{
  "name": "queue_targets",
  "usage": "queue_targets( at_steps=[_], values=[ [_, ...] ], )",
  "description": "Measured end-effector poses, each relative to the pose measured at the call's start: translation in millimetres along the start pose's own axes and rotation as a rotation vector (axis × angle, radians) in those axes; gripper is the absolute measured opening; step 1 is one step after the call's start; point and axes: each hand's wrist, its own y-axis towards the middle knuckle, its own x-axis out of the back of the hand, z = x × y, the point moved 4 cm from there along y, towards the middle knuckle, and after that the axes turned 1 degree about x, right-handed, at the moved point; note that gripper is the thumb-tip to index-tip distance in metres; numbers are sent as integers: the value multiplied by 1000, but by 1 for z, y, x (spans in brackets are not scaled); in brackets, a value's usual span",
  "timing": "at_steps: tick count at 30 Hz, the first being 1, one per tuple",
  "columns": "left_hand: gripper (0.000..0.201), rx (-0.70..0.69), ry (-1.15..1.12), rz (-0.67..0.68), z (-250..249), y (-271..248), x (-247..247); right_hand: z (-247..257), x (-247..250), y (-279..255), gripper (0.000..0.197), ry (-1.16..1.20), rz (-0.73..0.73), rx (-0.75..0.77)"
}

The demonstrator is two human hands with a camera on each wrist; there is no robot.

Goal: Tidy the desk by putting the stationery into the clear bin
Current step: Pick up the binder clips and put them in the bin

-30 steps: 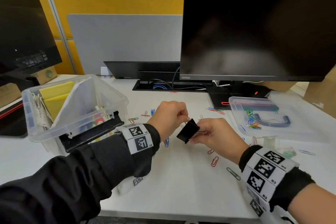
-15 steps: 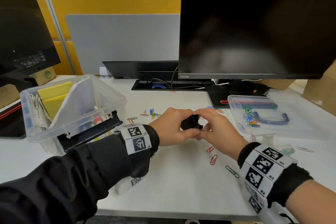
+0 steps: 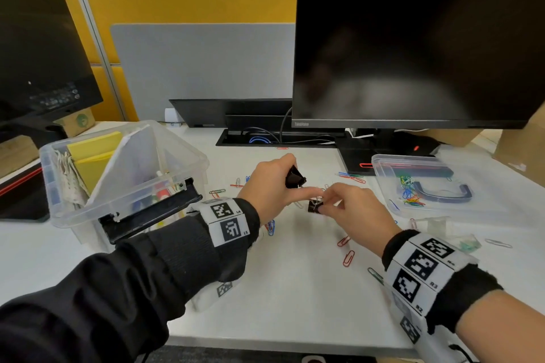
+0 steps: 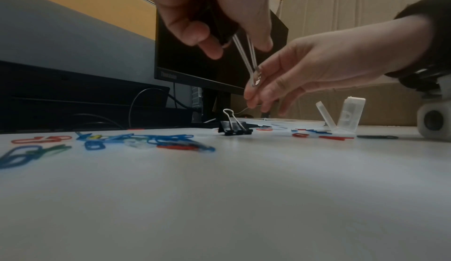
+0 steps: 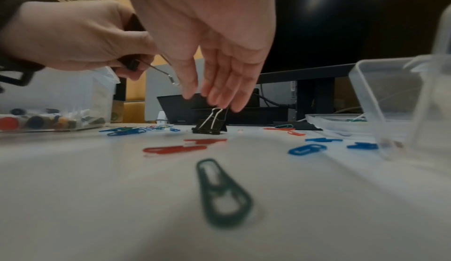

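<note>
Left hand (image 3: 269, 186): raised above the desk, fingers curled round a large black binder clip with silver wire handles (image 3: 295, 177); the handles point down and right toward the other hand.
Left fingers (image 4: 195, 33): thumb and forefinger pinch the black body of the large clip; the wire handles project below them in the left wrist view.
Right hand (image 3: 351, 209): palm down just right of the left hand, fingers extended downward and loosely spread; it grips nothing.
Right fingertips (image 5: 219, 99): at the raised wire loop of a small black binder clip (image 5: 211, 125); contact cannot be confirmed.
Small black binder clip: stands on the white desk surface (image 3: 295, 289) between the two hands, body down, one wire handle up.
Coloured paper clips (image 3: 348, 258): red, blue and green, scattered flat on the desk near, left and right of the hands.
Clear plastic bin (image 3: 53, 209): far left on the desk, well apart from both binder clips, open, black latch handle on its near edge; it contains yellow note pads, white paper and markers.
Clear plastic lid (image 3: 383, 160): lies flat on the right, black handle uppermost, more paper clips on it.
Small clear hinged case (image 4: 346, 114): open, near right on the desk.
Black monitor (image 3: 413, 38): far right, screen dark.
</note>
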Motion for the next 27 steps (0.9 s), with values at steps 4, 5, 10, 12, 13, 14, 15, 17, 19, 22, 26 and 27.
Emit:
queue_targets(
  at_steps=[4, 5, 10, 12, 13, 14, 15, 17, 19, 22, 26, 27],
  values=[
    [24, 17, -2, -27, 8, 1, -1, -9, -2, 11, 58, -62, -22, 0],
    [17, 13, 14, -8, 9, 1, -3, -9, -3, 14, 63, -69, 2, 13],
    [16, 24, 91, 64, 12, 2, -7, -6, -10, 27, 57, -92, 111, 40],
    [16, 37, 79, 104, 12, 2, -9, -5, -11, 29, 43, -94, 133, 47],
    [17, 50, 66, 134, 12, 2, -10, -5, -11, 30, 33, -93, 144, 45],
    [19, 66, 57, 165, 13, 2, -11, -5, -12, 30, 21, -84, 152, 44],
    [25, 82, 52, 193, 13, 2, -13, -5, -12, 29, 11, -64, 160, 42],
    [39, 97, 51, 249, 15, 2, -15, -4, -12, 29, 10, 3, 162, 50],
    [53, 84, 54, 299, 16, 2, -18, -2, -10, 28, 22, 111, 144, 56],
    [59, 25, 78, 321, 15, 2, -18, 8, -3, 24, 31, 248, 58, 117],
    [44, -38, -16, 314, 7, -1, -16, 21, 6, 15, 23, 276, -76, 222],
    [40, -32, -58, 312, 7, -2, -16, 22, 7, 14, 20, 270, -94, 232]
  ],
)
